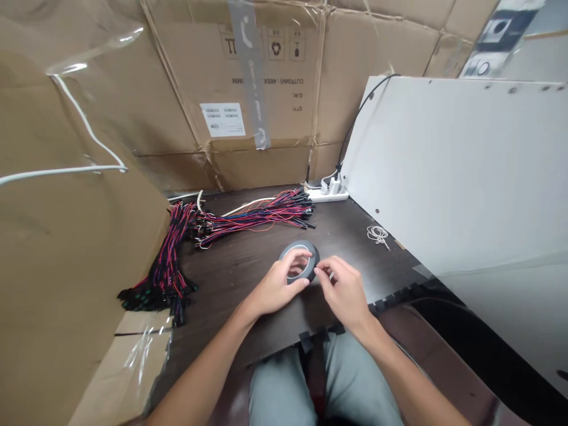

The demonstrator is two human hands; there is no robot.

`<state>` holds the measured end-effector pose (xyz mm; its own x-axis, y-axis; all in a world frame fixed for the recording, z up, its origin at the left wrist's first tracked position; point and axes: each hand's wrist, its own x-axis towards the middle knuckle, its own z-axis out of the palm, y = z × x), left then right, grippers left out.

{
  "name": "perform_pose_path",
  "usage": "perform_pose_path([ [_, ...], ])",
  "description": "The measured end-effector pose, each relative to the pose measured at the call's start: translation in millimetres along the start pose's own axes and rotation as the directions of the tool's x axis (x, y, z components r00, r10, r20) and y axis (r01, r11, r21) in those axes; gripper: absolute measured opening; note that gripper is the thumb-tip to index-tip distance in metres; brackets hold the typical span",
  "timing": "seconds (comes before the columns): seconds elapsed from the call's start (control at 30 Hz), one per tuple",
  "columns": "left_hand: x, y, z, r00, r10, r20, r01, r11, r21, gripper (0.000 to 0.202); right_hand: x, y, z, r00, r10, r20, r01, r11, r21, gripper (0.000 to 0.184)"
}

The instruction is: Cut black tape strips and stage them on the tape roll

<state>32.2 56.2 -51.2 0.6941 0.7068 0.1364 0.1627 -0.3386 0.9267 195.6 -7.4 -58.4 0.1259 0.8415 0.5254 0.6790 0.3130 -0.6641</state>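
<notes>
A black round tape roll (300, 258) is being gripped by left hand (277, 287) fingers, partly hidden; right hand (344, 290) fingers are pinching its edge near the dark wooden table (248, 260) front.

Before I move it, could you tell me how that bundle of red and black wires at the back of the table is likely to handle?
The wire bundle would probably sag and bend when lifted, since its thin strands already curve and fan out. It looks light for its length. Loose strands straying from it suggest some may slip free or snag on the second bundle beside it.
</notes>
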Motion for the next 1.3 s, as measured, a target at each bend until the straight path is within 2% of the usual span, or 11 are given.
perform_pose_path([
  [0.07, -2, 1, 1.3, 0.999, 0.023, 0.029, -0.028, 0.985, 0.168, 0.042, 1, 4, -1, 0.999, 0.022, 0.041, -0.024, 0.999, 0.030, 0.014],
  [0.13, -4, 1, 3.0, 0.998, 0.041, 0.046, -0.053, 0.953, 0.297, 0.038, -3, 5, 1, 1.000, 0.010, 0.020, -0.011, 0.998, 0.058, 0.015],
  [0.27, -6, -2, 6.0, 0.978, 0.206, 0.022, -0.194, 0.874, 0.445, 0.033, -17, -4, 3, 0.987, -0.145, -0.073, 0.149, 0.987, 0.058, 0.018],
  [0.43, -6, -4, 5.7, 0.951, 0.310, 0.011, -0.277, 0.831, 0.483, 0.029, -25, -16, -5, 0.962, -0.242, -0.127, 0.247, 0.969, 0.026, 0.017],
  [0.67, -3, -4, 10.6, 0.939, 0.342, -0.039, -0.275, 0.812, 0.516, 0.027, -23, -13, -11, 0.947, -0.254, -0.195, 0.199, 0.943, -0.265, 0.016],
  [0.83, -3, -8, 13.1, 0.939, 0.341, -0.040, -0.260, 0.784, 0.564, 0.028, -23, -14, -29, 0.958, -0.200, -0.208, 0.102, 0.909, -0.404, 0.034],
  [0.93, -3, -9, 13.0, 0.946, 0.322, -0.031, -0.243, 0.771, 0.588, 0.028, -18, -17, -35, 0.984, -0.176, -0.027, 0.154, 0.915, -0.373, 0.035],
  [1.0, -4, -10, 13.4, 0.949, 0.314, -0.024, -0.239, 0.769, 0.593, 0.028, -14, -19, -31, 0.975, -0.144, 0.167, 0.200, 0.896, -0.396, 0.026],
  [1.07, -4, -11, 14.1, 0.952, 0.304, -0.023, -0.231, 0.769, 0.595, 0.028, -9, -22, -23, 0.954, -0.029, 0.297, 0.175, 0.861, -0.478, 0.017],
  [1.2, -6, -10, 14.4, 0.959, 0.282, -0.006, -0.222, 0.769, 0.599, 0.028, 1, -26, -10, 0.888, 0.206, 0.411, 0.096, 0.791, -0.604, 0.021],
  [1.3, -7, -7, 13.2, 0.975, 0.219, -0.026, -0.159, 0.779, 0.607, 0.031, 3, -25, -9, 0.842, 0.252, 0.477, 0.107, 0.788, -0.606, 0.028],
])
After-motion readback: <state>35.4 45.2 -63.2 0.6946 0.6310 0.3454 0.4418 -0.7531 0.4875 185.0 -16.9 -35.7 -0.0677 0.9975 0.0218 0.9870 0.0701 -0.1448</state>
